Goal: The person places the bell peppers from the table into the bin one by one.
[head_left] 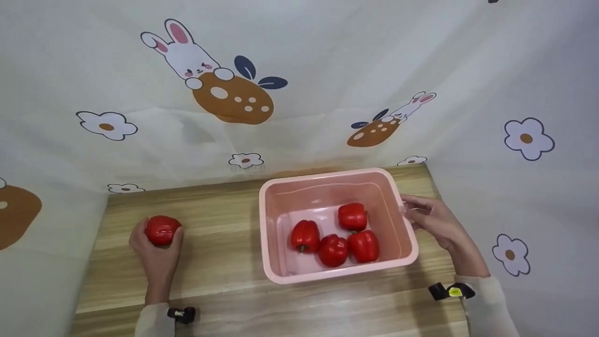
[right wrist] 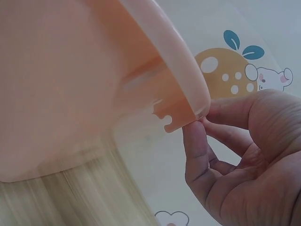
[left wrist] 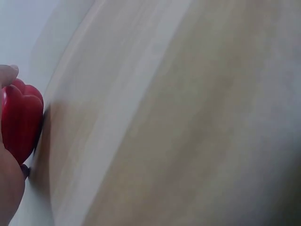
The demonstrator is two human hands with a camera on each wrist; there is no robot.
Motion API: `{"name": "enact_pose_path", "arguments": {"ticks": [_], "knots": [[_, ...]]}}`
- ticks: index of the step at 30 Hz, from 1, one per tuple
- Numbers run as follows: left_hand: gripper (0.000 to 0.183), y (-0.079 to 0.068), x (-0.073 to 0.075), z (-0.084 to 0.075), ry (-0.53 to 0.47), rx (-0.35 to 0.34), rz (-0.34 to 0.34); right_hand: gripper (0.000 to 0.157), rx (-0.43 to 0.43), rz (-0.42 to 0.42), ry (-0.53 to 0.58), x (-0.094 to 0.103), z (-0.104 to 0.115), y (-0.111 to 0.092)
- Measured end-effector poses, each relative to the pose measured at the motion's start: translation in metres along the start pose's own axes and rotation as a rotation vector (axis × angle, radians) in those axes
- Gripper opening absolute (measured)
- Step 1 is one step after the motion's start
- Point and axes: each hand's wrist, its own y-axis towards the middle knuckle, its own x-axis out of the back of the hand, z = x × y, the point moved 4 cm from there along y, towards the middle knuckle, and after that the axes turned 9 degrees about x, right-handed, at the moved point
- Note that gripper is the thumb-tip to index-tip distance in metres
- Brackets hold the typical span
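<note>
At the left of the table, my left hand [head_left: 157,252] grips a red bell pepper [head_left: 162,230], thumb on one side and fingers on the other. The left wrist view catches part of that pepper [left wrist: 23,120] at its left edge. A pink plastic basin [head_left: 339,276] stands right of the middle with several red bell peppers lying inside, one of them a pepper [head_left: 304,236] at the left with its green stem showing. With thumb and fingers my right hand [head_left: 433,220] pinches the basin's right rim. Up close in the right wrist view, the fingers hold the rim [right wrist: 200,101].
The wood-grain table [head_left: 220,299] ends at a pale cloth backdrop [head_left: 309,117] printed with rabbits and flowers, which rises at the back and both sides. A black strap device [head_left: 182,315] sits on the left wrist, another device [head_left: 451,291] on the right.
</note>
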Motion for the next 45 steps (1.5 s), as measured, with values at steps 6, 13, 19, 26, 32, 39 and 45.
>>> {"name": "enact_pose_path", "arguments": {"ticks": [6, 13, 19, 26, 32, 39, 45], "knots": [[0.095, 0.009, -0.011, -0.006, 0.049, 0.046, 0.031, 0.053, 0.018, -0.019, 0.015, 0.002, 0.0, -0.001], [0.095, 0.013, -0.016, 0.0, 0.088, 0.104, -0.006, 0.054, 0.011, -0.015, 0.016, 0.001, -0.001, 0.0], [0.086, 0.011, -0.015, 0.004, 0.043, 0.091, -0.075, 0.055, 0.002, -0.013, 0.016, -0.001, 0.0, 0.002], [0.077, 0.003, -0.009, 0.003, 0.022, 0.041, -0.118, 0.055, 0.009, -0.004, 0.013, 0.0, 0.001, 0.001], [0.071, -0.007, 0.0, -0.002, -0.002, -0.021, -0.154, 0.057, 0.004, 0.007, 0.022, -0.001, 0.0, 0.0], [0.071, -0.017, 0.008, -0.017, -0.029, 0.013, -0.05, 0.057, 0.0, 0.014, 0.037, -0.001, 0.0, 0.0], [0.075, -0.028, 0.01, -0.028, -0.038, 0.108, 0.071, 0.057, -0.005, 0.016, 0.055, -0.001, 0.0, 0.0]]}}
